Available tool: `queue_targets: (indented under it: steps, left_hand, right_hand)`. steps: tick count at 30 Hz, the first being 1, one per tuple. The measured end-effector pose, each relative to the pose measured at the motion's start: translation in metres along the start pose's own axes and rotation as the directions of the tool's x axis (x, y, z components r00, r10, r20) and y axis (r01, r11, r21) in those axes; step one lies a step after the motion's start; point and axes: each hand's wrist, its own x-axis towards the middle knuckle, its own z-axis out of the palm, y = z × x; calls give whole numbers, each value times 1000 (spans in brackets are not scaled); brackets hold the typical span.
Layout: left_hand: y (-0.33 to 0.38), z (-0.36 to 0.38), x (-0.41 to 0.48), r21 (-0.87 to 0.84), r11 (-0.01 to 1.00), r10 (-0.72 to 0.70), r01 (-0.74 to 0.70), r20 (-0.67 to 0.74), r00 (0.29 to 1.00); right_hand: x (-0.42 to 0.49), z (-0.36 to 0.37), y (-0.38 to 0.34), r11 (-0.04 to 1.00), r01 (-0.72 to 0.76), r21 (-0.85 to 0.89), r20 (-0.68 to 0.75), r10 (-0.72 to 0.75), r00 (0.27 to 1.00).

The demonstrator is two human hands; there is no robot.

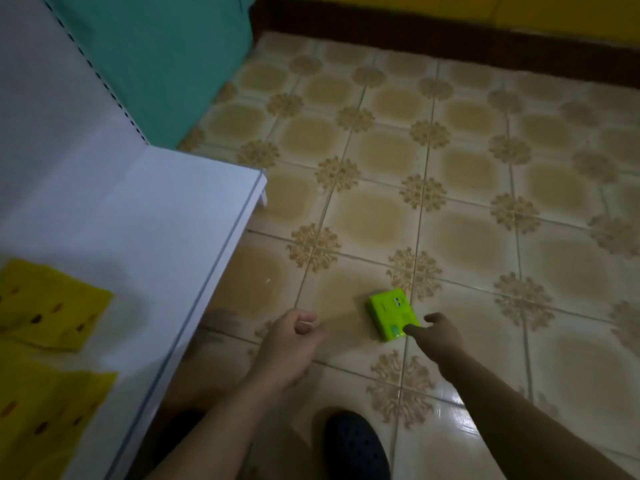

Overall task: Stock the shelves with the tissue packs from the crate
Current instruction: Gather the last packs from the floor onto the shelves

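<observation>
A bright green tissue pack (391, 311) lies flat on the tiled floor, in front of the shelf unit. My right hand (441, 339) reaches down to it; a fingertip touches the pack's near right corner and the thumb sits just off its right edge. My left hand (294, 339) hangs beside it to the left, fingers loosely curled, holding nothing. Two yellow tissue packs (52, 306) (48, 407) lie on the white bottom shelf (138, 220) at the left. No crate is in view.
The shelf's front edge (207, 282) runs diagonally just left of my left hand. A teal panel (166, 57) stands behind the shelf. My dark shoe (353, 445) is on the floor below my hands. A dark skirting (450, 39) borders the far wall.
</observation>
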Motion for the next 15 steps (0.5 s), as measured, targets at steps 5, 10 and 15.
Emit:
queue_targets:
  steps: [5, 10, 15]
  left_hand:
    - [-50, 12, 63, -96, 989, -112, 113, 23, 993]
    - [-78, 7, 85, -148, 970, -188, 193, 51, 981]
    - [-89, -3, 78, -124, 975, -182, 185, 36, 983]
  right_hand:
    - [74, 55, 25, 912, 28, -410, -3, -32, 999]
    - [114, 92, 33, 870, 55, -489, -106, -122, 987]
    - [106, 97, 30, 894, 36, -446, -67, -74, 995]
